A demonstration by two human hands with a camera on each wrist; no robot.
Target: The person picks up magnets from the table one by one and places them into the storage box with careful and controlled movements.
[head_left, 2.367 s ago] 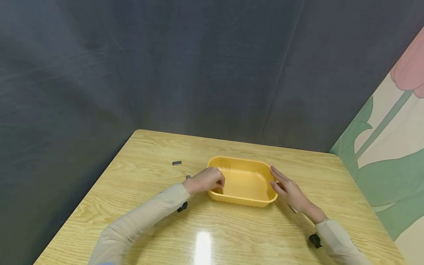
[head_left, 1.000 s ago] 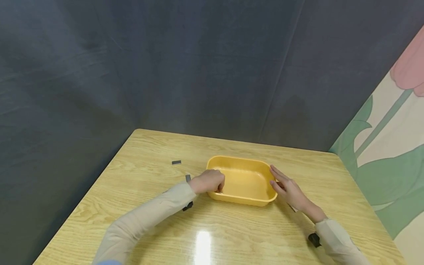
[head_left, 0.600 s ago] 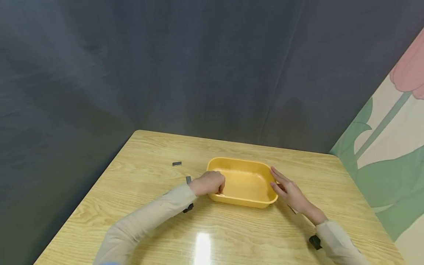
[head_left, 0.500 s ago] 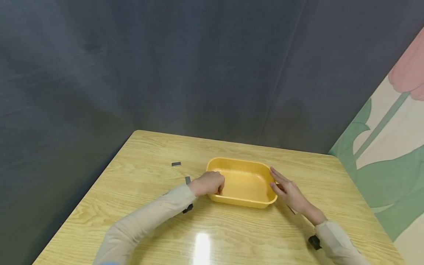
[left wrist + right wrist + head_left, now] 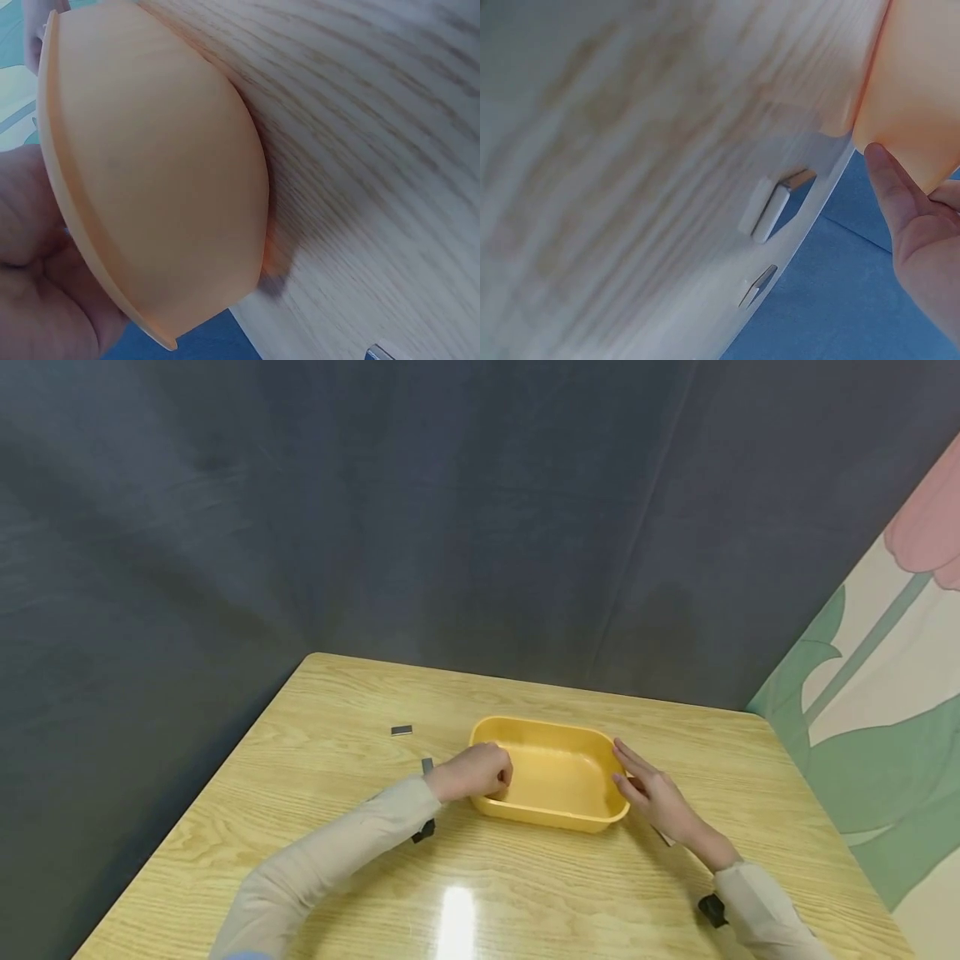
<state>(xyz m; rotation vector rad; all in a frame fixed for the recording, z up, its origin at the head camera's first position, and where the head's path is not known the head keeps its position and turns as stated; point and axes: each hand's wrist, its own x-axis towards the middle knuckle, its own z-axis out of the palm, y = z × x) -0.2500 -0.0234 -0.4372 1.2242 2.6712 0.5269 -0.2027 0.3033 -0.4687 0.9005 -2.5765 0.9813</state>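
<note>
A yellow plastic basin [image 5: 562,781] sits on the wooden table, its inner floor bare where it shows. My left hand [image 5: 476,770] reaches over the basin's left end, fingers curled down inside it. The left wrist view has the basin wall [image 5: 165,165] in front of those fingers, so whether they hold anything is hidden. My right hand [image 5: 660,797] rests against the basin's right end with fingers extended. In the right wrist view, a fingertip of the right hand [image 5: 922,225] touches the basin's outer wall [image 5: 911,90].
Small dark flat pieces lie left of the basin: one piece [image 5: 401,730] farther back, another piece [image 5: 427,765] beside my left wrist. A pale-edged piece [image 5: 665,837] lies partly under my right hand. Two small blocks show in the right wrist view, the nearer block [image 5: 784,206] larger. A dark curtain [image 5: 480,527] hangs behind the table.
Inside the basin, my left hand has dipped and shifted slightly. A thin pale edge at its fingertips about half a second ago is now out of sight. The right hand and basin stay put.
</note>
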